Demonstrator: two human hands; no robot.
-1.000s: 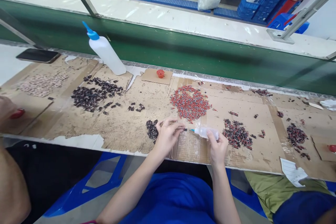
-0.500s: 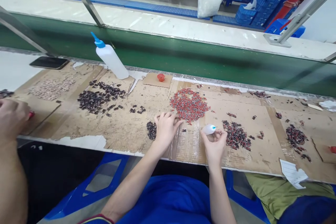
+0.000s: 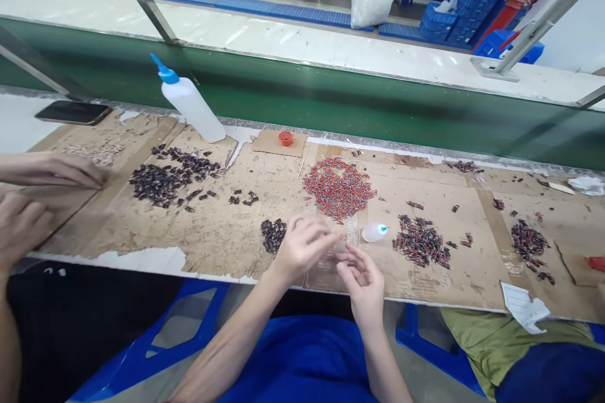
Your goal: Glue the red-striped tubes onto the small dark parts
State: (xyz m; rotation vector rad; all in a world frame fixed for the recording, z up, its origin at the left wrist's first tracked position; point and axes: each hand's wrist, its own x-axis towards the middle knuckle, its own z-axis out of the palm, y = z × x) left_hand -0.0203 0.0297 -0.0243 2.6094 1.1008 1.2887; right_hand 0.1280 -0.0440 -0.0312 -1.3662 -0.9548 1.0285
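My left hand (image 3: 302, 245) hovers over the cardboard-covered bench (image 3: 227, 233) with its fingers curled in a pinch; what it holds is too small and blurred to make out. My right hand (image 3: 362, 283) is just right of it, fingers loosely apart, fingertips near the left hand's. A small white squeeze bottle with a blue tip (image 3: 374, 232) lies on the bench beyond my right hand, untouched. A small dark pile of parts (image 3: 273, 234) sits left of my left hand. A heap of red parts (image 3: 338, 189) lies behind both hands.
A dark-and-red pile (image 3: 420, 244) lies right of the small bottle. A big white bottle with a blue nozzle (image 3: 189, 104), a red cap (image 3: 285, 137) and a phone (image 3: 73, 112) stand further back. A co-worker's hands (image 3: 57, 170) rest at the left. A green conveyor (image 3: 331, 101) runs behind.
My right hand has let go of the small squeeze bottle, which now lies on the bench, and has drawn back toward my left hand. The co-worker's hands have shifted at the left.
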